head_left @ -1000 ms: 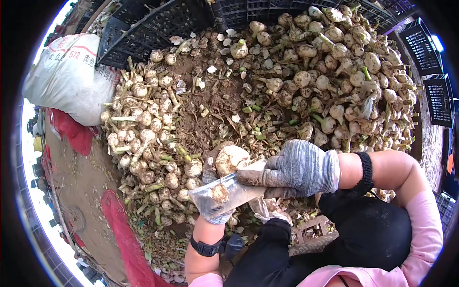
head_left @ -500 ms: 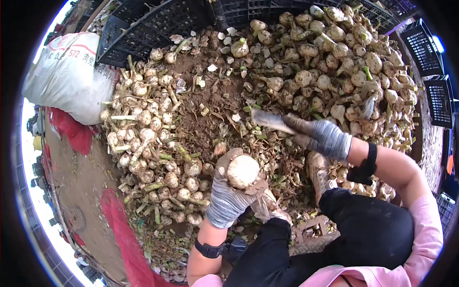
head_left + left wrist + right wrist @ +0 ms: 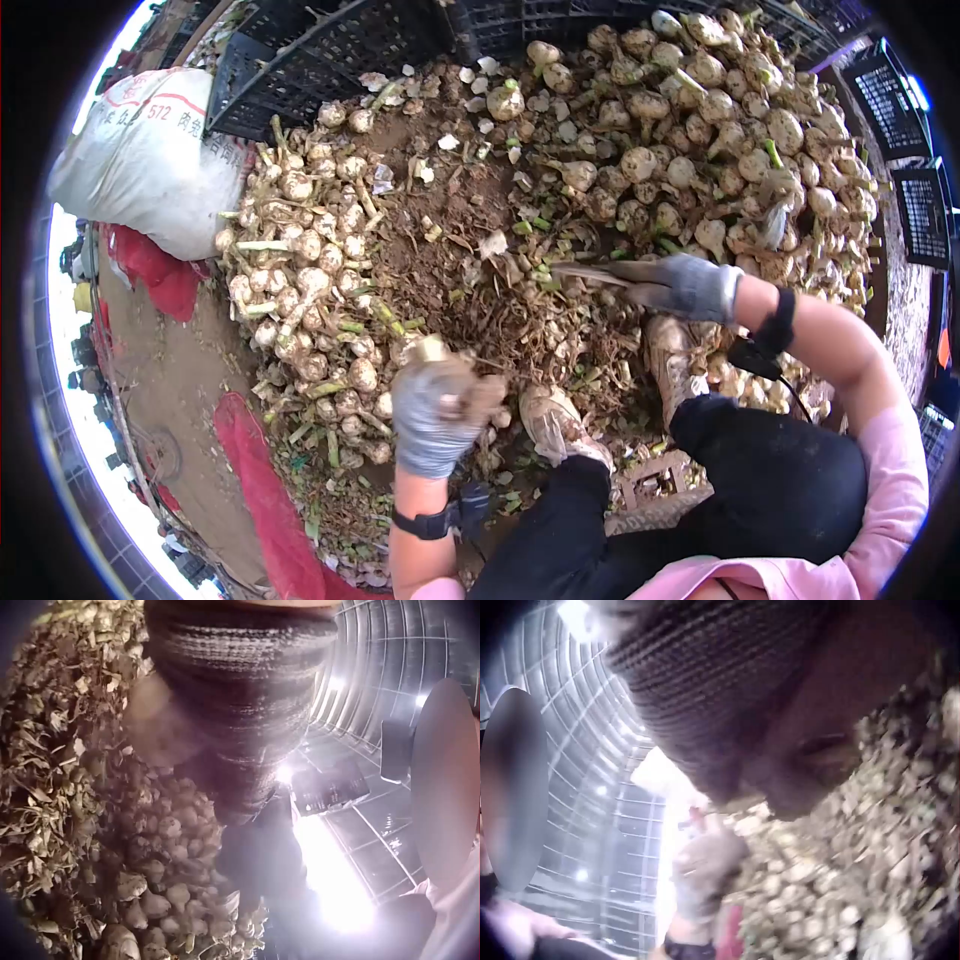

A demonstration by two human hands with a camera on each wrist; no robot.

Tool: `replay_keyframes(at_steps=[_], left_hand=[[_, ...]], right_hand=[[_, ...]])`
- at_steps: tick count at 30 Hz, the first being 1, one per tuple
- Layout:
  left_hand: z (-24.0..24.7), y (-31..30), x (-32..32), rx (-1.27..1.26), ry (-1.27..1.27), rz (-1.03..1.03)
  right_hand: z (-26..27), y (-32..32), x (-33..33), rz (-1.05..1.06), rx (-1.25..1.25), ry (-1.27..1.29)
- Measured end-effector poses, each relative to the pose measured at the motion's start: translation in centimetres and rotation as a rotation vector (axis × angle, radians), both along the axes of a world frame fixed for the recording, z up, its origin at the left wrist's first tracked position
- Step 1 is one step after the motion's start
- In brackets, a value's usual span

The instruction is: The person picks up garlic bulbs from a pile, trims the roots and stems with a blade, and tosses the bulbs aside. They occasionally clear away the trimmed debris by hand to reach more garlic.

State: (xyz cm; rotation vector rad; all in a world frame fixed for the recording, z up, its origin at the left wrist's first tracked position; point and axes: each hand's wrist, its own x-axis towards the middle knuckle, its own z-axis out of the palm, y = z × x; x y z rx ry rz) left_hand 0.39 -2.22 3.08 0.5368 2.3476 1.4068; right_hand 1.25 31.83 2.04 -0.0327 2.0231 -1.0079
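The left hand (image 3: 435, 410), in a grey glove with soiled fingers, is curled round a garlic bulb (image 3: 430, 350) at the inner edge of the left heap; both are blurred. In the left wrist view the bulb (image 3: 159, 724) is a pale blur beside the dark glove (image 3: 244, 697). Over the trimmings in the middle, the gloved right hand (image 3: 685, 285) grips a knife, its blade (image 3: 588, 272) pointing left and seen nearly edge-on. The right wrist view has the right hand (image 3: 735, 705) dark and blurred, hiding most of the knife.
Garlic heaps lie at left (image 3: 310, 250) and right (image 3: 690, 130), with soil and cut leaves (image 3: 470, 230) between them. Black crates (image 3: 330, 65) line the back. A white sack (image 3: 150, 160) stands at left, red netting (image 3: 265, 490) below. The person's covered feet (image 3: 555, 420) are close by.
The hands have parted since the earliest frame, where the blade lay over the left hand. Since the middle frame the left hand has moved left and turned with the bulb; the right hand moved slightly right.
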Motion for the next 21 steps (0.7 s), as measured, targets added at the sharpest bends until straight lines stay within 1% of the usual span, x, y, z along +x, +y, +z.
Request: replay_keyframes(at_steps=[1, 2, 3, 4, 5, 6, 7, 8, 10, 11, 12, 13, 14, 15, 17, 19, 20, 21], left_hand=[[-2.2, -2.1, 0.7, 0.284, -0.232, 0.269], [-2.7, -2.3, 0.4, 0.321, -0.391, 0.560], [-2.9, -2.5, 0.1, 0.335, -0.556, 0.851], [-4.3, -2.9, -0.7, 0.332, -0.567, 0.610], [-1.2, 1.8, -0.9, 0.517, -0.506, 0.528], [1.7, 4.5, -1.5, 0.375, -0.253, 0.241], [2.1, 6.0, -1.5, 0.376, -0.101, 0.109], [2.5, 7.5, -1.5, 0.390, 0.052, -0.014], [0.9, 7.5, -3.4, 0.223, -0.076, 0.032], [-1.0, 5.6, -4.8, -0.132, -0.101, -0.013], [-3.0, 3.7, -6.2, -0.490, -0.115, -0.121], [-6.3, 1.4, -7.1, -0.855, 0.069, -0.293], [-8.6, -1.3, -7.4, -1.052, 0.016, -0.386], [-9.6, -3.7, -7.2, -1.252, -0.042, -0.482], [-8.3, -5.8, -6.3, -1.410, -0.003, -0.489], [-7.7, -5.4, -6.9, -1.509, -0.162, -0.202], [-7.0, -5.9, -7.0, -1.440, -0.168, -0.178], [-6.9, -6.3, -7.7, -1.461, -0.235, -0.228]], right_hand=[[-1.4, 0.8, 1.2, -0.057, -0.011, 0.042], [-2.9, 1.7, 2.4, -0.113, -0.022, 0.085], [-1.1, 0.6, 2.9, -0.278, -0.040, -0.257], [-1.5, -0.2, 3.6, -0.246, -0.079, -0.234], [-1.7, -0.7, 3.6, -0.210, -0.107, -0.186], [-1.4, -1.6, 3.7, -0.221, -0.190, -0.173], [-2.8, -1.8, 4.2, -0.182, -0.234, -0.206], [-1.6, -2.4, 3.9, -0.187, -0.229, -0.223], [0.3, -3.0, 3.1, -0.222, -0.212, -0.281], [0.3, -2.8, 3.3, -0.219, -0.209, -0.279], [-0.1, -2.5, 3.5, -0.208, -0.236, -0.223], [0.3, -2.4, 3.4, -0.187, -0.231, -0.207], [0.6, -2.3, 3.3, -0.167, -0.226, -0.192], [0.7, -2.4, 3.2, -0.170, -0.230, -0.198], [0.8, -2.5, 3.3, -0.188, -0.240, -0.264], [0.3, -2.4, 3.3, -0.168, -0.198, -0.296], [0.0, -2.5, 3.6, -0.152, -0.252, -0.191], [-0.1, -2.4, 3.6, -0.137, -0.304, -0.080]])
